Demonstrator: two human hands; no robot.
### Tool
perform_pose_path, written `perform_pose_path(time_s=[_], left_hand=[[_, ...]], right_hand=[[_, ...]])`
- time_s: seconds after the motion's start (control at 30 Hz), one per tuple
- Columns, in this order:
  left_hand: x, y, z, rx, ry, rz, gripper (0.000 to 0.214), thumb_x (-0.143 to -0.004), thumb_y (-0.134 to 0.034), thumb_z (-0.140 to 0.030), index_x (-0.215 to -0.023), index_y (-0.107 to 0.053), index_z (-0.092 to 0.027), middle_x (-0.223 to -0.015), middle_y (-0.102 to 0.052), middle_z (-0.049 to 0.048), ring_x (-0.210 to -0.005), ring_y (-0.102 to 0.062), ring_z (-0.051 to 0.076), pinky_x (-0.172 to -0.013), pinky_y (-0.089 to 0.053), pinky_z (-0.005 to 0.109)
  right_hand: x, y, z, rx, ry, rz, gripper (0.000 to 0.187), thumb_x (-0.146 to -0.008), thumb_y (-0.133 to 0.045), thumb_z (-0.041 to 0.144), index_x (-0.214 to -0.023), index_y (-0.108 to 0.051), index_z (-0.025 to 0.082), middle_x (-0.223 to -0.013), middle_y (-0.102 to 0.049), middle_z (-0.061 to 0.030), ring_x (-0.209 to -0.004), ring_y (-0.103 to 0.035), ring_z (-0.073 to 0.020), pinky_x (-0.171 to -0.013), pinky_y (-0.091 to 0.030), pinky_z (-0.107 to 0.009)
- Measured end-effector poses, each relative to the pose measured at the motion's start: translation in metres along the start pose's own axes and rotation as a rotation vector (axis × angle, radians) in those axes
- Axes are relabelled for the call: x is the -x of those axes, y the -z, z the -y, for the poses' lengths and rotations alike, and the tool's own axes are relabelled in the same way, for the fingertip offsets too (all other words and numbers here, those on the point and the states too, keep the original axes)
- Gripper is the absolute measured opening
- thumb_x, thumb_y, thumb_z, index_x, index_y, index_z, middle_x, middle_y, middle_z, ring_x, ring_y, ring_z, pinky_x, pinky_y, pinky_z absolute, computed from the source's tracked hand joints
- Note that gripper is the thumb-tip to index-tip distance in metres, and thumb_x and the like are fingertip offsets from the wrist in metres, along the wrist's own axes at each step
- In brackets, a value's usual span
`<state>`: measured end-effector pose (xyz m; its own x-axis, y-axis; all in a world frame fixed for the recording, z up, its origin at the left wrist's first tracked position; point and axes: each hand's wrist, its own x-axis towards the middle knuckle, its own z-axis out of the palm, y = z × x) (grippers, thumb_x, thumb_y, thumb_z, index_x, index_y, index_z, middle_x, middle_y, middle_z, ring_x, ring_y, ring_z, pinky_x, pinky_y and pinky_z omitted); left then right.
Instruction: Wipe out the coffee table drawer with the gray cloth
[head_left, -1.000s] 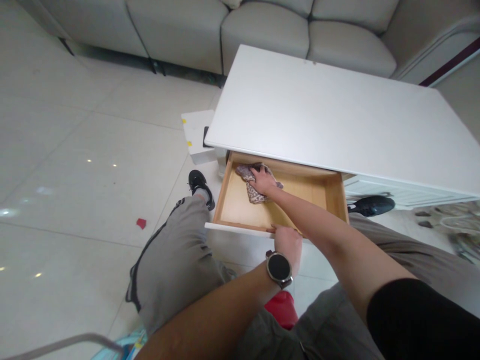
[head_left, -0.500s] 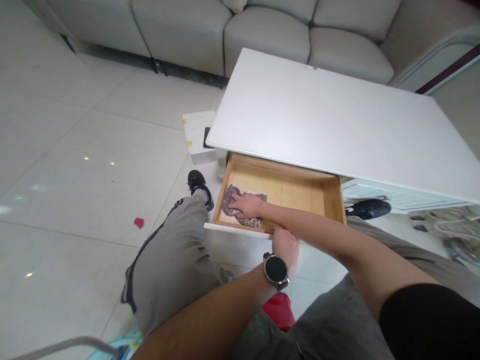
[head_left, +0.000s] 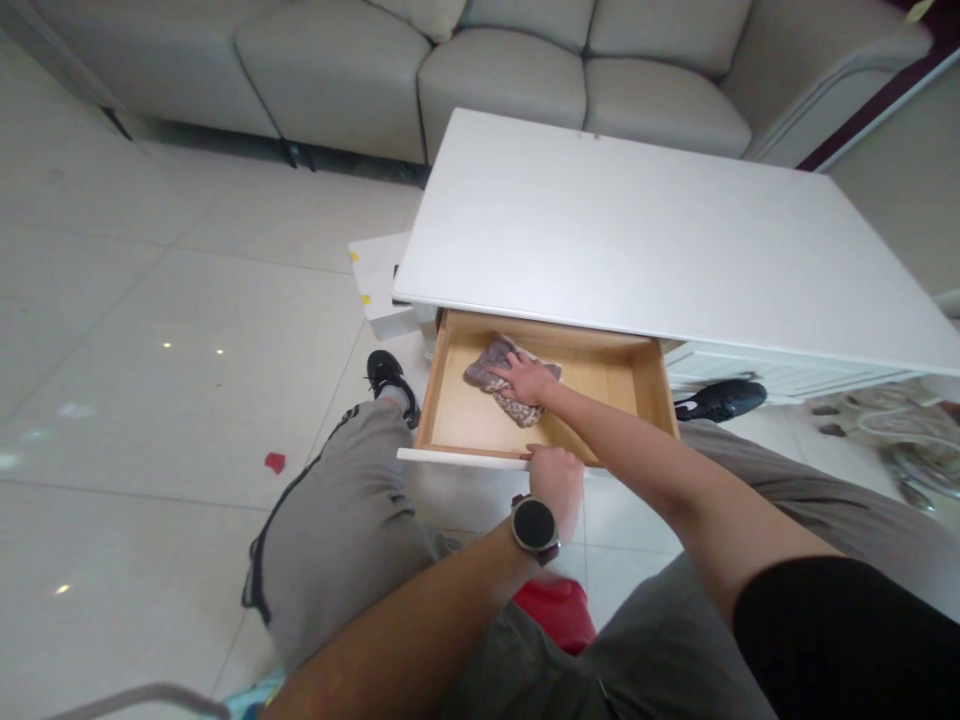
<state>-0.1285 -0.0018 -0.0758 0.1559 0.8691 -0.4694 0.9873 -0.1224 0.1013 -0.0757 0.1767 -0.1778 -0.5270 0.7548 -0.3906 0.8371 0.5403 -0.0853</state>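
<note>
A wooden drawer [head_left: 615,385] with a white front is pulled out from a white table [head_left: 637,230]. Inside it, a patterned grey-brown cloth [head_left: 517,408] lies crumpled on the drawer floor. My right hand [head_left: 525,380] presses down on this cloth, its fingers bent over and slightly spread across it. At the drawer's front edge, my left hand [head_left: 556,480], with a watch [head_left: 535,525] on the wrist, is closed around the rim; some of its fingers are hidden behind the front panel.
Beyond the table stands a grey sofa [head_left: 502,90]. A white box [head_left: 382,265] sits on the floor at the table's left end. My legs straddle the drawer. A red scrap [head_left: 275,463] lies on the tiles, a red object [head_left: 559,610] is below me, and cables [head_left: 892,430] lie right.
My right hand has moved the cloth from the drawer's front left corner back and to the right. My left hand stays on the front edge. The view has shifted slightly.
</note>
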Motion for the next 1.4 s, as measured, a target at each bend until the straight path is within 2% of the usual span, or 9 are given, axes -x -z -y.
perform_pose_path(time_s=[0.1, 0.27, 0.47, 0.63, 0.77, 0.87, 1.13, 1.27, 1.4], left_hand=[[0.003, 0.005, 0.002, -0.001, -0.217, -0.019, 0.031, -0.097, -0.051, -0.02, -0.107, -0.079, -0.027, -0.091, -0.078, 0.0007, -0.092, -0.061, 0.016, -0.085, -0.028, 0.039], [0.006, 0.011, 0.004, 0.032, -0.254, 0.03, 0.038, -0.099, -0.044, -0.011, -0.116, -0.077, -0.02, -0.099, -0.078, 0.0067, -0.093, -0.063, 0.019, -0.089, -0.035, 0.04], [0.005, 0.015, 0.005, 0.054, -0.332, 0.068, 0.042, -0.098, -0.039, -0.005, -0.121, -0.073, -0.009, -0.107, -0.077, 0.0181, -0.101, -0.069, 0.028, -0.094, -0.047, 0.045], [0.005, 0.018, 0.004, 0.039, -0.334, 0.09, 0.044, -0.098, -0.038, -0.004, -0.128, -0.071, -0.009, -0.113, -0.076, 0.0209, -0.108, -0.071, 0.03, -0.099, -0.049, 0.05], [0.005, 0.018, 0.003, 0.02, -0.347, 0.082, 0.044, -0.097, -0.041, -0.004, -0.13, -0.07, -0.01, -0.116, -0.075, 0.0224, -0.111, -0.071, 0.03, -0.101, -0.05, 0.054], [0.005, 0.017, 0.002, 0.023, -0.358, 0.072, 0.044, -0.095, -0.042, -0.003, -0.129, -0.07, -0.008, -0.118, -0.074, 0.0234, -0.112, -0.071, 0.032, -0.102, -0.051, 0.057], [0.003, 0.012, -0.005, 0.036, -0.337, 0.064, 0.038, -0.096, -0.045, -0.006, -0.118, -0.076, -0.009, -0.095, -0.079, 0.0193, -0.105, -0.073, 0.033, -0.104, -0.049, 0.062], [0.003, 0.012, -0.006, 0.006, -0.326, 0.095, 0.041, -0.096, -0.045, -0.007, -0.125, -0.074, -0.01, -0.105, -0.078, 0.019, -0.108, -0.071, 0.033, -0.107, -0.048, 0.062], [0.005, 0.002, -0.009, 0.007, -0.337, 0.083, 0.045, -0.093, -0.045, -0.005, -0.128, -0.072, -0.011, -0.108, -0.077, 0.0201, -0.112, -0.069, 0.036, -0.104, -0.048, 0.065]], right_hand=[[0.021, -0.003, -0.049, -0.002, -0.266, 0.027, 0.069, -0.094, -0.055, 0.058, -0.159, -0.038, 0.04, -0.164, -0.031, -0.0177, -0.142, -0.035, -0.0478, -0.104, -0.036, -0.073], [0.075, -0.022, -0.111, -0.022, -0.502, -0.028, 0.064, -0.092, -0.06, 0.046, -0.154, -0.046, 0.034, -0.159, -0.035, -0.0216, -0.137, -0.041, -0.0494, -0.098, -0.042, -0.07], [0.119, -0.047, -0.138, -0.279, -0.919, -0.388, 0.057, -0.095, -0.049, 0.036, -0.149, -0.045, 0.019, -0.145, -0.043, -0.0259, -0.12, -0.061, -0.0393, -0.1, -0.049, -0.056], [0.101, -0.05, -0.136, -0.486, -1.216, -0.794, 0.066, -0.095, -0.034, 0.026, -0.156, -0.023, 0.005, -0.145, -0.048, -0.0285, -0.136, -0.053, -0.0315, -0.112, -0.043, -0.044], [0.069, -0.04, -0.144, -0.656, -1.352, -0.823, 0.074, -0.094, -0.032, 0.026, -0.16, -0.013, 0.001, -0.143, -0.053, -0.0312, -0.136, -0.056, -0.0327, -0.112, -0.045, -0.046], [0.054, -0.034, -0.147, -0.682, -1.408, -0.832, 0.077, -0.094, -0.035, 0.031, -0.163, -0.01, 0.006, -0.146, -0.051, -0.0319, -0.135, -0.056, -0.0354, -0.109, -0.048, -0.052], [0.011, -0.028, -0.105, -0.671, -1.478, -0.851, 0.077, -0.1, -0.038, 0.045, -0.165, -0.011, 0.012, -0.146, -0.049, -0.0313, -0.132, -0.058, -0.0355, -0.109, -0.048, -0.049], [-0.041, -0.014, -0.045, -0.744, -1.414, -0.758, 0.083, -0.101, -0.04, 0.048, -0.166, -0.006, 0.01, -0.149, -0.04, -0.032, -0.126, -0.061, -0.0348, -0.107, -0.048, -0.044], [-0.097, -0.001, 0.03, -0.736, -1.201, -0.613, 0.082, -0.103, -0.033, 0.042, -0.165, 0.004, 0.002, -0.149, -0.035, -0.0362, -0.126, -0.059, -0.037, -0.104, -0.046, -0.045]])
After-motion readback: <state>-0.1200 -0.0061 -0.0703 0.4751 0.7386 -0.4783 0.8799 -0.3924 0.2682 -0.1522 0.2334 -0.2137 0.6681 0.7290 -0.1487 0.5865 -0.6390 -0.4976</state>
